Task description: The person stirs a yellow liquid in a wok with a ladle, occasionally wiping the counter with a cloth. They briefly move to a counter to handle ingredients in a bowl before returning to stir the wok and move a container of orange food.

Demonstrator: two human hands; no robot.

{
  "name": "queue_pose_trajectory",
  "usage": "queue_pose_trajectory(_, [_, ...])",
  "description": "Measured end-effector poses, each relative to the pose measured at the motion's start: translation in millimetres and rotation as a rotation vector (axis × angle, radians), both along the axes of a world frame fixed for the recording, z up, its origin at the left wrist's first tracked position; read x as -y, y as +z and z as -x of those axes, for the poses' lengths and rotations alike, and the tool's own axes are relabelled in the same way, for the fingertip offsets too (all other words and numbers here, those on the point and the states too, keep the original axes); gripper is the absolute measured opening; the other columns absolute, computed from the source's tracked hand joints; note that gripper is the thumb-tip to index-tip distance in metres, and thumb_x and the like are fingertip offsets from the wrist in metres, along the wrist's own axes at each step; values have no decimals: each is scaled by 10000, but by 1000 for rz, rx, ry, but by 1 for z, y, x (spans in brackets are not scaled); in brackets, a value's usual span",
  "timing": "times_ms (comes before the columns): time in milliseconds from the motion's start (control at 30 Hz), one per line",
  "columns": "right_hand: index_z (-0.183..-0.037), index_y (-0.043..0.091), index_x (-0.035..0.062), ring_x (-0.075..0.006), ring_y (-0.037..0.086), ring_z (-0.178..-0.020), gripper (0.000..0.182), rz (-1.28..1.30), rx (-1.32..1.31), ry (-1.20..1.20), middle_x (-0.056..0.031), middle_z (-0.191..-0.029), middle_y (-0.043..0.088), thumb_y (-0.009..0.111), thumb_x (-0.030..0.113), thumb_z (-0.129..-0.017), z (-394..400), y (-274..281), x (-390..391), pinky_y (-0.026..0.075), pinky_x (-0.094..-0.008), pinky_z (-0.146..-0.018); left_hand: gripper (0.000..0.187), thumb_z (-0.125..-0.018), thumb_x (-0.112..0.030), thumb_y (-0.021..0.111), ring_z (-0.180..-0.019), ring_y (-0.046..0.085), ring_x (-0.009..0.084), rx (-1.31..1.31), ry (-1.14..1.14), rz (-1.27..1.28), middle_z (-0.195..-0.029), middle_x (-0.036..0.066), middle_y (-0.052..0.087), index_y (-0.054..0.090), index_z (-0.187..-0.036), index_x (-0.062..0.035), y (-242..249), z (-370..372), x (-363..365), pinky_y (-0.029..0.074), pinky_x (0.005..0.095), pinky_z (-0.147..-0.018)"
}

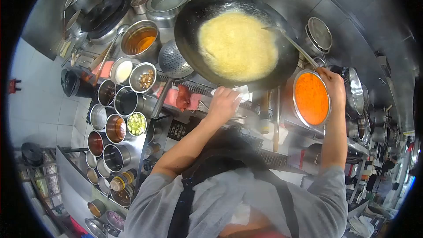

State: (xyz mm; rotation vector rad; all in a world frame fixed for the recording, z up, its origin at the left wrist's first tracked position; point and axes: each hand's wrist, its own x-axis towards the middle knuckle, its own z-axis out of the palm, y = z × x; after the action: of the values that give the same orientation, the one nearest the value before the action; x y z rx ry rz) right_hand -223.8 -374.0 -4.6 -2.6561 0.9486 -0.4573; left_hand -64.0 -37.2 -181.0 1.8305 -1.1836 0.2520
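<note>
A large black wok (pixel 189 57) holds bubbling, foamy yellow liquid (pixel 238 46). My left hand (pixel 224 105) is closed at the wok's near rim, with a folded white cloth (pixel 243 92) under its fingers. My right hand (pixel 333 86) grips the wooden end of a long-handled wok tool (pixel 296 44). The tool slants over the right rim, and its head is in the yellow liquid, mostly hidden. Just below and left of my right hand is a metal bowl of orange liquid (pixel 312 99). A perforated strainer (pixel 173 59) lies against the wok's left side.
Metal pots of seasonings, including chopped green pieces (pixel 137 124), crowd the left counter. A pot of amber liquid (pixel 140 39) stands behind them. Red and pink cloths (pixel 183 97) lie at the stove edge. Round mesh strainers (pixel 320 34) rest at the right.
</note>
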Motion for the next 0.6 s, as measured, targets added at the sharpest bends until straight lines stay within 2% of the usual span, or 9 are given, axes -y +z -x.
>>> queue_pose_trajectory(100, [-1133, 682, 39, -243, 708, -943, 330, -33, -44, -66, -204, -1004, 706, 684, 148, -822, 45, 23, -5, 519, -329, -818, 159, -825, -107, 679, -869, 560, 354, -8, -16, -2, -891, 147, 623, 646, -937, 0, -2, -1, 2, 441, 451, -818])
queue_pose_trajectory(133, [-1126, 679, 7, -218, 713, -890, 345, -41, -23, -76, -205, -969, 715, 699, 129, -803, 57, 29, -15, 520, -316, -796, 162, -826, -110, 679, -874, 560, 356, -14, -10, -2, -896, 147, 625, 645, -939, 1, -2, -1, 2, 441, 451, -823])
queue_pose_trajectory(300, [-1095, 693, -7, -143, 691, -771, 343, -101, -83, -120, -177, -892, 727, 719, 111, -774, 90, 42, -56, 514, -279, -725, 168, -829, -120, 680, -888, 563, 358, -19, 4, -18, -901, 147, 630, 647, -951, -10, -2, 0, 3, 435, 454, -850])
queue_pose_trajectory(367, [-1076, 703, -4, -151, 697, -762, 336, -129, -67, -50, -178, -886, 727, 731, 98, -757, 98, 22, -59, 519, -287, -710, 168, -830, -121, 680, -886, 564, 358, -18, -2, -18, -901, 146, 630, 648, -953, -12, -3, 0, 3, 435, 456, -853])
queue_pose_trajectory(433, [-1047, 715, -5, -206, 718, -784, 311, -110, -51, -2, -183, -900, 723, 744, 76, -748, 89, 7, -73, 534, -314, -725, 169, -830, -123, 680, -884, 564, 358, -11, 1, -18, -901, 146, 630, 648, -955, -14, -5, -1, 3, 434, 459, -855])
queue_pose_trajectory(500, [-1068, 715, 21, -244, 721, -805, 318, -264, -21, -9, -181, -915, 720, 752, 80, -758, 75, -15, -83, 538, -320, -734, 198, -825, -132, 668, -914, 543, 356, -35, -10, -43, -920, 142, 613, 658, -994, -30, -6, -1, 2, 427, 459, -884])
queue_pose_trajectory(567, [-1102, 711, 62, -269, 717, -836, 335, -116, 30, 251, -182, -958, 714, 754, 92, -770, 65, -51, -80, 542, -327, -734, 197, -824, -133, 668, -910, 541, 355, -22, -13, -35, -917, 141, 611, 657, -993, -32, -5, -2, 2, 428, 458, -881])
queue_pose_trajectory(600, [-1124, 702, 90, -311, 701, -813, 325, -32, 18, 297, -177, -925, 710, 727, 104, -800, 60, -76, -75, 545, -375, -718, 197, -824, -133, 667, -906, 540, 355, -13, -16, -24, -914, 140, 609, 655, -993, -34, -4, -2, 2, 428, 457, -879])
